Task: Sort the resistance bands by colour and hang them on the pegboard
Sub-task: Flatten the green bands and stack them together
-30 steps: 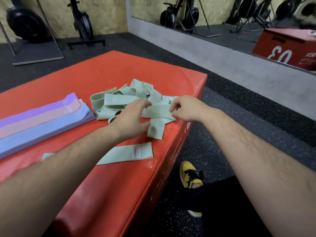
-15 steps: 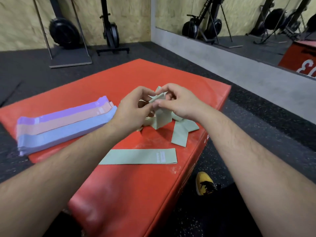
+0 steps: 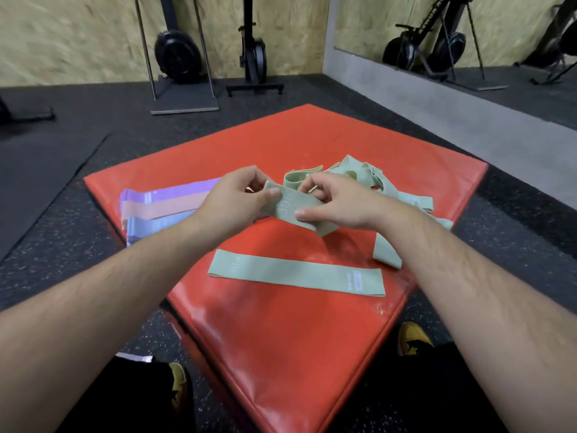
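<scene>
A pale green band (image 3: 288,207) is held above the red box (image 3: 281,332) between both hands: my left hand (image 3: 237,198) pinches its left end, my right hand (image 3: 337,203) grips it further along. Behind my right hand lies a tangled heap of green bands (image 3: 368,176). One green band (image 3: 296,273) lies flat near the box's front. Left of my hands, a purple band (image 3: 175,193), a pink band (image 3: 162,209) and a blue band (image 3: 156,228) lie side by side. No pegboard is in view.
The red box stands on dark rubber flooring (image 3: 62,214). Gym machines (image 3: 178,57) line the wooden back wall, and a mirror (image 3: 452,32) runs along the right wall. My yellow shoes (image 3: 412,339) are at the box's near corner.
Both hands have lifted one green band out of the heap and pulled it flatter between them. The view has swung to the left and pulled back.
</scene>
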`<control>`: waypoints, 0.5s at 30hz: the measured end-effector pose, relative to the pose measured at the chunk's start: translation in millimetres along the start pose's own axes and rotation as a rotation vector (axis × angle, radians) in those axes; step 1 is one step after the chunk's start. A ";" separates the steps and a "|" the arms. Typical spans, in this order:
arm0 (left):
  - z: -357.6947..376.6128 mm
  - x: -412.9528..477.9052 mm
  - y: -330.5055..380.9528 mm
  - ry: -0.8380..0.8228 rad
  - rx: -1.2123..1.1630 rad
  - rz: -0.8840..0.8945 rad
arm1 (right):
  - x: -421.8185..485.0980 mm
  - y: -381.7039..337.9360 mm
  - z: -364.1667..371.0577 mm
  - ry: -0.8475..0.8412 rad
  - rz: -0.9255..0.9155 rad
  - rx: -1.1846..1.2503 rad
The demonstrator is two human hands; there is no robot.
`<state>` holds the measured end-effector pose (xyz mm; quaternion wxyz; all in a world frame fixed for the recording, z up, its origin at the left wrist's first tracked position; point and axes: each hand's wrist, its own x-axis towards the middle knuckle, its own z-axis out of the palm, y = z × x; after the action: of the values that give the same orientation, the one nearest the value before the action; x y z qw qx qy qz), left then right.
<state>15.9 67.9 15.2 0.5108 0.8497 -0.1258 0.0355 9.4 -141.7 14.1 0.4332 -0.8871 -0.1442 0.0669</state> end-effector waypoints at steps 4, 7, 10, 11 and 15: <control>-19.0 -2.1 -19.6 0.027 -0.104 -0.081 | -7.4 8.9 -8.5 -0.001 0.040 -0.337; -31.9 -6.2 -30.9 0.041 -0.152 -0.128 | -16.0 16.6 -18.7 -0.003 0.083 -0.437; -42.1 -7.5 -38.6 0.055 -0.169 -0.168 | -29.1 22.5 -32.3 0.022 0.137 -0.469; -44.8 -7.2 -41.8 0.052 -0.162 -0.180 | -33.8 24.1 -37.3 0.045 0.152 -0.475; -49.3 -13.2 -51.0 -0.029 0.025 -0.206 | -54.0 27.3 -56.6 0.088 0.210 -0.326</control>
<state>19.2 136.2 -7.7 0.4992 0.8649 -0.0449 -0.0280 -22.6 -217.0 27.1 0.2805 -0.9578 -0.0410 0.0486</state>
